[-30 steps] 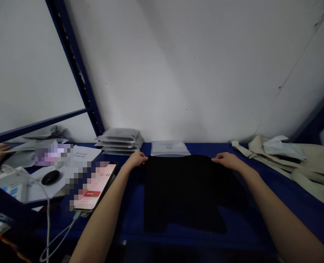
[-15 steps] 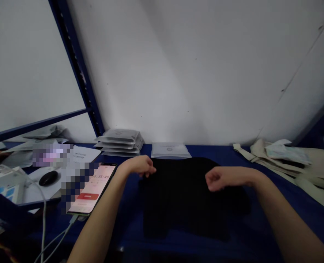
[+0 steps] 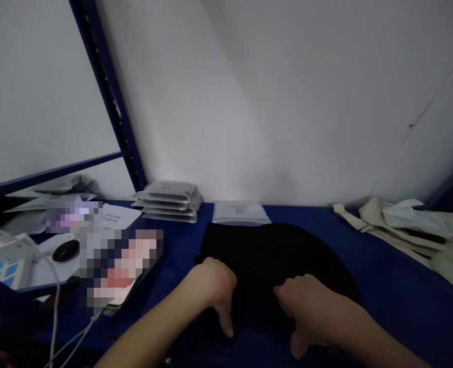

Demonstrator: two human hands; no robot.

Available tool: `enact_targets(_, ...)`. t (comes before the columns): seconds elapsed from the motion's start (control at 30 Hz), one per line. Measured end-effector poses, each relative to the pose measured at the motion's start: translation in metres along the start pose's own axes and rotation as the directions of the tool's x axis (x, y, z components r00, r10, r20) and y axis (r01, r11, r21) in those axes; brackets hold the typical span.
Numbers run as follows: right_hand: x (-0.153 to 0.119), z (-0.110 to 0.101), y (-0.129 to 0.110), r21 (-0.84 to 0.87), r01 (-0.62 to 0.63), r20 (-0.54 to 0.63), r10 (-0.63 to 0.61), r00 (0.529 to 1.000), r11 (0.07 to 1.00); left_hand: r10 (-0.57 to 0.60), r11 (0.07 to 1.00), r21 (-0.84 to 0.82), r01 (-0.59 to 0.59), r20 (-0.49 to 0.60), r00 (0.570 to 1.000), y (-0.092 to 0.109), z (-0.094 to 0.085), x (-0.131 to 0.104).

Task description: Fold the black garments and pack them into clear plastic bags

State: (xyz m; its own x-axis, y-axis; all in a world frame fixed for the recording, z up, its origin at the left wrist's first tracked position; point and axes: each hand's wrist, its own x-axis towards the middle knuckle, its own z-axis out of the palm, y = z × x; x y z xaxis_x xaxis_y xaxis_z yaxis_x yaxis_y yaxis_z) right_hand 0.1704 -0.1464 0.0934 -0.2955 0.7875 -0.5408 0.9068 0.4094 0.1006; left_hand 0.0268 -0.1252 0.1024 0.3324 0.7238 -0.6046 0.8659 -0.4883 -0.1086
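A black garment lies spread on the blue tabletop in front of me, its folds hard to make out in the dark cloth. My left hand rests over its near left part, thumb stretched out toward me and apart from the fingers, which are partly hidden behind the hand. Over the near right part is my right hand, with bent fingers touching the cloth and the thumb spread away below them. No cloth shows pinched between thumb and fingers of either hand.
Behind the garment lies a frosted zip bag, left of a stack of similar bags. A phone with a cable, a black mouse and papers sit at left. Beige fabric lies at right.
Both hands have come nearer to me, from the garment's far and middle parts to its near part. Their thumbs have spread from the fingers. The garment's outline has shifted, rounder at right.
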Motion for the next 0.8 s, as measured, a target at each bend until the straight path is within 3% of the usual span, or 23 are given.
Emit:
enact_targets(0.13,0.004,0.004,0.010,0.017,0.080,-0.083,-0.078,0.994,0.997,0.045,0.993,-0.103,-0.060,-0.141,0.989,-0.003,0.009,-0.006)
enact_targets(0.27,0.008,0.005,0.029,0.090,0.086,-0.101,-0.077,0.992,0.992,0.080,0.987,-0.115,-0.115,-0.270,0.960,0.006,0.021,-0.009)
enact_targets(0.43,0.007,-0.001,0.058,0.244,0.119,-0.199,-0.070,0.977,0.962,0.003,0.987,-0.154,-0.049,-0.284,0.959,0.009,0.022,-0.009)
enact_targets(0.6,0.011,-0.005,0.087,0.386,0.109,-0.224,-0.022,0.974,0.916,-0.132,0.963,-0.266,0.050,-0.299,0.945,-0.024,0.009,-0.011)
enact_targets(0.8,0.025,-0.010,0.107,0.585,0.209,-0.247,-0.073,0.966,0.783,-0.083,0.880,-0.462,-0.114,-0.384,0.919,-0.078,0.000,0.002)
